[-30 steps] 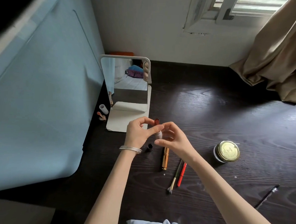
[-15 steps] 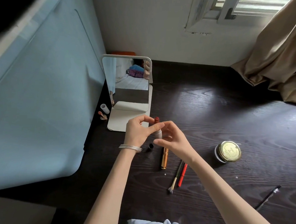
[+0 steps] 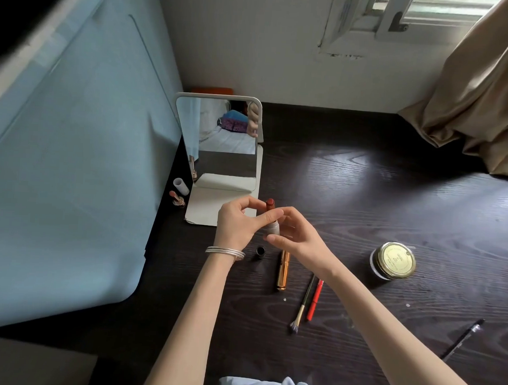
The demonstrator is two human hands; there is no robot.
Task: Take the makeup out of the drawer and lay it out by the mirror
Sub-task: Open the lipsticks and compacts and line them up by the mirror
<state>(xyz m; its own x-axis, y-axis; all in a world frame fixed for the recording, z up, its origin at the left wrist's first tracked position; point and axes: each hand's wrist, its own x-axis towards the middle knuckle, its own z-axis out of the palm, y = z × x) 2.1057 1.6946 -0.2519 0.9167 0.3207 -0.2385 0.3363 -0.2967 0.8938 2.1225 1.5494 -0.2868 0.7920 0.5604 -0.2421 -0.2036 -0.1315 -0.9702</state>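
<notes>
I see both hands meeting just in front of the mirror [image 3: 219,148], at its white base. The left hand [image 3: 237,225] has fingers curled, its thumb and fingers pinching the open lipstick [image 3: 271,217] near the top. The right hand [image 3: 296,238] pinches the pale lower tube of the same lipstick, fingers curled round it. The lipstick stands upright between them, red-brown tip exposed, held above the dark table [image 3: 395,201], close to the mirror's front right corner.

A silver bangle [image 3: 225,251] sits on the left wrist. A small dark cap [image 3: 260,251] lies on the table, in front of the mirror, just under the left hand. A gold tube [image 3: 283,268] lies further in front of the mirror, partly under the right hand. Beside it, toward me, lie a small brush [image 3: 303,304] and a red pencil [image 3: 314,300], touching or almost touching each other. A round jar with gold lid [image 3: 393,260] sits well to the mirror's right. A dark pen [image 3: 462,339] lies far from the mirror, near the right edge.

Left of the mirror's base are a white cap [image 3: 181,186] and another open lipstick [image 3: 176,199], both against the blue panel [image 3: 70,166].
</notes>
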